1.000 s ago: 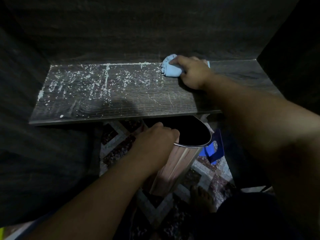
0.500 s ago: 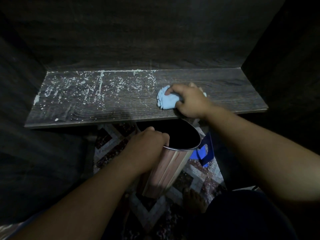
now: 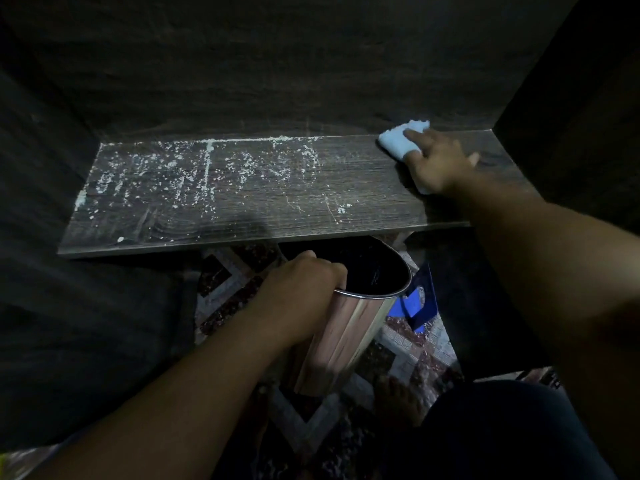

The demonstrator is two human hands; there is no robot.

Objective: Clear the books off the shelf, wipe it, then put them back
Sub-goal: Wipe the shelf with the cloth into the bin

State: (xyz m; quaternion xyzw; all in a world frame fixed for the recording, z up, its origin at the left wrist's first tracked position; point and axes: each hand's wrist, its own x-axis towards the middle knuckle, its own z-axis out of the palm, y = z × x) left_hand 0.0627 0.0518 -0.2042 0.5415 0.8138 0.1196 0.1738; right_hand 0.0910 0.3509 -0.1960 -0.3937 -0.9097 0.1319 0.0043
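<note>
The dark wooden shelf [image 3: 242, 216] holds no books; white crumbs and dust [image 3: 207, 168] cover its left and middle. My right hand [image 3: 438, 161] presses a light blue cloth [image 3: 398, 138] onto the shelf at the back right corner, fingers spread over it. Below the shelf's front edge, my left hand [image 3: 304, 289] grips the rim of a shiny metal bin [image 3: 349, 327], held tilted with its dark mouth just under the edge. No books show in this view.
Dark cabinet walls close in the shelf at the back, left and right [image 3: 571, 133]. Underneath lies a patterned rug [image 3: 228, 292], with a blue object [image 3: 415, 299] beside the bin and a bare foot [image 3: 398, 396] near my dark-clothed leg.
My right hand dragged the cloth from the back edge to the front edge above the bin, then moved it to the back right corner. My left hand kept the bin in place.
</note>
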